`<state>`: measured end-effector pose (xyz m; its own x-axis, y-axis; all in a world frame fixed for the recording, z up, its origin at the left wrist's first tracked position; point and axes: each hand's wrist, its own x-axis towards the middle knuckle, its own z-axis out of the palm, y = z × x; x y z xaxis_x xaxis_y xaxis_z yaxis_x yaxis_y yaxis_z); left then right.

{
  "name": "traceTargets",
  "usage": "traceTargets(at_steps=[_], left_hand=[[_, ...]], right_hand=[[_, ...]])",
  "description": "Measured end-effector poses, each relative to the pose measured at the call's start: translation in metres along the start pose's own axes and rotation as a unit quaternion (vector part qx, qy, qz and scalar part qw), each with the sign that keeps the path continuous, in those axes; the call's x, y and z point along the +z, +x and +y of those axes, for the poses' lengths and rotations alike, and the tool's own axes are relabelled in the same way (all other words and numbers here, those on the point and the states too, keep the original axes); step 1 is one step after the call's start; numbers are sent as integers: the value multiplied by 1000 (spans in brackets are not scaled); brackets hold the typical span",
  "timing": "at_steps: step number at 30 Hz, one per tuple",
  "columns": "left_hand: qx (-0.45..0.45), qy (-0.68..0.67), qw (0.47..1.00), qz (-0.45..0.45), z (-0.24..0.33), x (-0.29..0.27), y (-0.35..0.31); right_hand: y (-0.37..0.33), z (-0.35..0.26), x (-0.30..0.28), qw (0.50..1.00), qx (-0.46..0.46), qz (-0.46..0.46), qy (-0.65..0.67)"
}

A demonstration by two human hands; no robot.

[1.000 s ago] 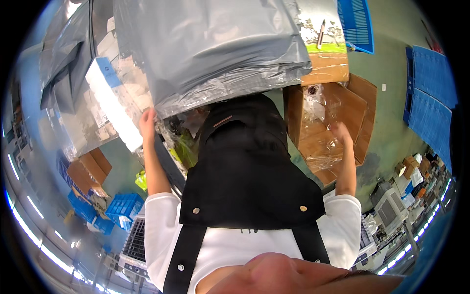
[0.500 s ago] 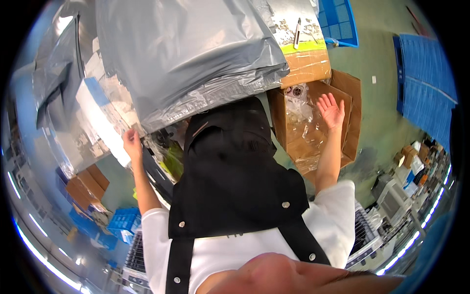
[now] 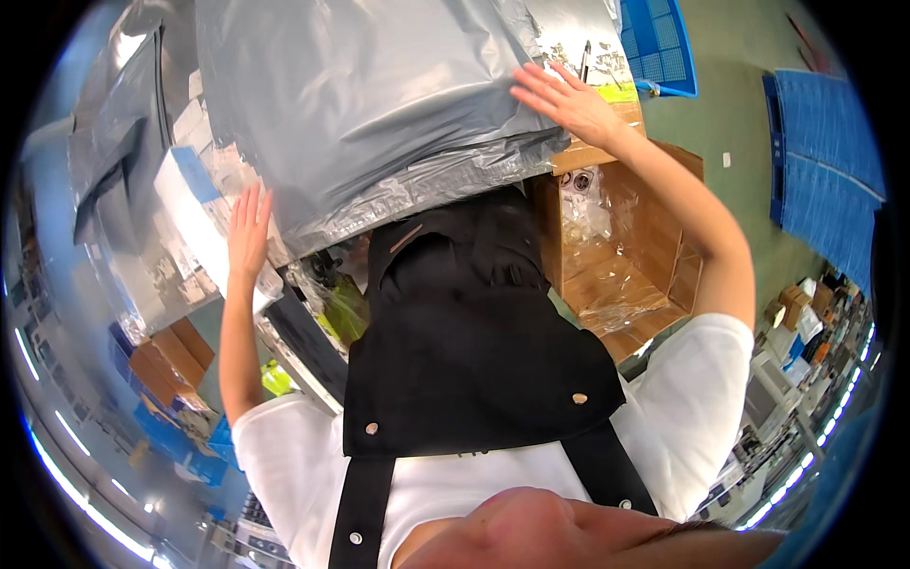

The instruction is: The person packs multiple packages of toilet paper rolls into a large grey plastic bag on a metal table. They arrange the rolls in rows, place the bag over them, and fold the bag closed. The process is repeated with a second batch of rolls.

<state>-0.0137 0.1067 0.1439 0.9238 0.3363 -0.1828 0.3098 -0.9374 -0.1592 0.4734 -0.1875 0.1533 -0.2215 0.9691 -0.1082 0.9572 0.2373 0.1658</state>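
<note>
A large grey plastic mailer bag lies across the table in front of me. Over its right edge reaches my right hand, open with fingers spread; whether it touches the bag I cannot tell. My left hand is open too, fingers stretched forward, beside the bag's left edge and next to a long white and blue box. Neither hand holds anything. Just beyond my right hand, a pen lies on a worn, taped carton.
An open cardboard box with clear plastic wrap inside stands below the table on the right. A blue crate is at the back right, with stacked blue panels farther right. More grey bags lie on the left.
My right hand has moved from above the open cardboard box, left and forward to the bag's right edge. My left hand has straightened its fingers and shifted slightly forward.
</note>
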Motion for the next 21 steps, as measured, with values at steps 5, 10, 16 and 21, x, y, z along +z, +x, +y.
traceTargets(at_steps=[5, 10, 16, 21], left_hand=[[166, 148, 974, -51, 6, 13, 7], [176, 73, 976, -104, 22, 49, 1], [204, -38, 976, -73, 2, 58, -6], [202, -129, 970, -40, -15, 50, -2]], right_hand=[[11, 16, 34, 969, -208, -92, -97], [4, 22, 50, 968, -222, -102, -53], [1, 23, 56, 981, -181, -12, 73], [-8, 28, 57, 983, -104, -25, 148]])
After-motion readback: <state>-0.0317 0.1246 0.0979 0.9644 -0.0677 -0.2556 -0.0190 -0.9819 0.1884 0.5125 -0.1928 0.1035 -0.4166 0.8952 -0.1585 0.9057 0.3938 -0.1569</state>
